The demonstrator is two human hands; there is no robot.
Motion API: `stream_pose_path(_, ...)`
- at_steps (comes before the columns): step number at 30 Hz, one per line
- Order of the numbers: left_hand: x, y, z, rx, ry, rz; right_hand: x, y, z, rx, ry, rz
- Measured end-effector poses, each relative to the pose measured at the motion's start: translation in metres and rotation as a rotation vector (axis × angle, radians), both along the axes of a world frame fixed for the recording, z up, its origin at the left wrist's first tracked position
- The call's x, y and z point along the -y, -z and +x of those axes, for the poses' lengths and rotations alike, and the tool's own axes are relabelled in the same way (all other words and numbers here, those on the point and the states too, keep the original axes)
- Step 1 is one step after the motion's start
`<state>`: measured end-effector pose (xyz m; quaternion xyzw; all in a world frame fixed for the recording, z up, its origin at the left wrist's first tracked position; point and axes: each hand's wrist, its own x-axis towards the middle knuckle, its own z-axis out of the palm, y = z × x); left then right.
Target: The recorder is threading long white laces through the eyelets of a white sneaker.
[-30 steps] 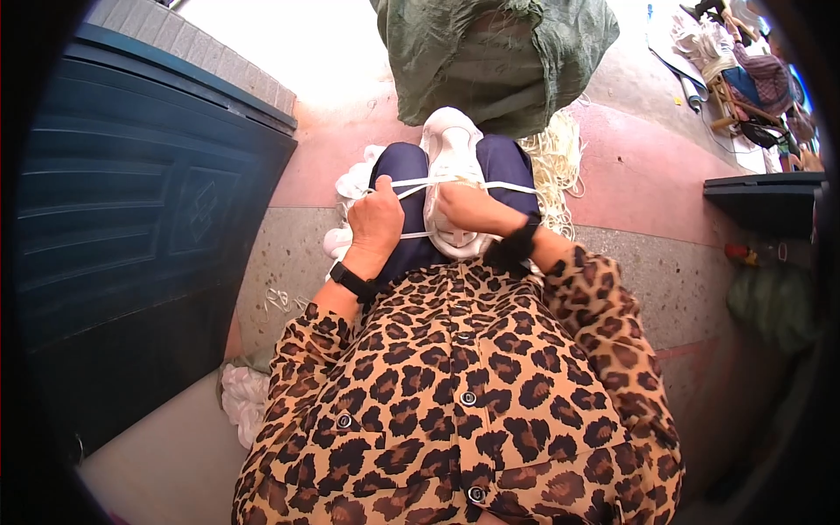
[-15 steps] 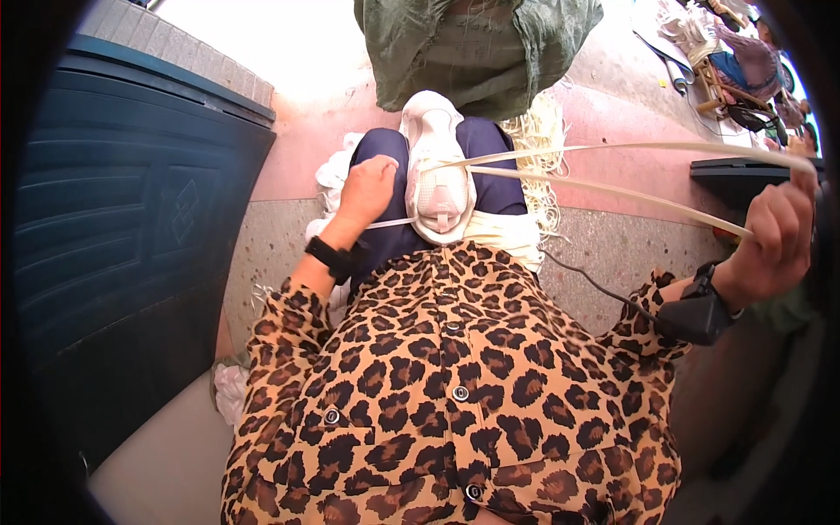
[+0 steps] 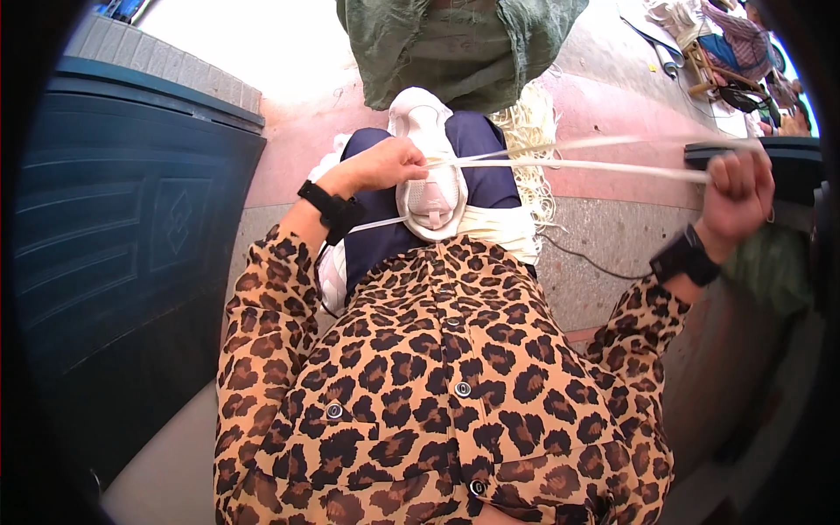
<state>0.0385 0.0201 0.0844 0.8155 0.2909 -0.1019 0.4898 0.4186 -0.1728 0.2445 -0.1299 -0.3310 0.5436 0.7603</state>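
Your left hand [image 3: 389, 164] pins the white strips [image 3: 560, 163] on the white shoe [image 3: 429, 188]; your right hand [image 3: 733, 197], clenched, pulls them taut away from the shoe. Next, I judge, keep tension.

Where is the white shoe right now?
In the head view, the white shoe sits centre frame on the person's dark-trousered lap, just right of the left hand, below the green sack.

White strip [image 3: 577, 164] stretched taut sideways from white bundle [image 3: 429, 188] on lap.
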Motion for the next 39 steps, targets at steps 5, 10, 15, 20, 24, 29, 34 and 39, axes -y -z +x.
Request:
stream_pose_path(5,-0.023,-0.057,-0.054,0.498,-0.285,-0.434,-0.058,0.072,-0.042,0.512,0.31,-0.587)
stream_pose_path(10,-0.082,-0.156,-0.163,1.207,-0.776,-0.585,-0.077,0.179,-0.146,1.138,-0.084,-0.76)
stream_pose_path(15,-0.074,-0.157,-0.209,0.789,-1.217,-0.091,-0.079,0.215,-0.174,1.494,-0.011,-0.612)
stream_pose_path(20,-0.013,-0.038,-0.117,0.166,-0.738,0.056,-0.057,0.201,-0.189,1.601,0.017,-0.554)
stream_pose_path(24,0.033,0.008,-0.032,0.163,-0.55,-0.014,-0.039,0.198,-0.198,1.683,0.102,-0.465)
stream_pose_path(29,0.06,0.012,-0.004,0.064,-0.322,0.627,-0.041,0.203,-0.181,1.604,0.092,-0.599)
stream_pose_path(34,0.073,0.024,-0.005,-0.036,-0.321,0.829,-0.046,0.199,-0.182,1.458,0.173,-0.684)
stream_pose_path(39,0.059,0.033,-0.006,0.028,-0.543,0.376,-0.053,0.195,-0.197,1.25,0.149,-0.679)
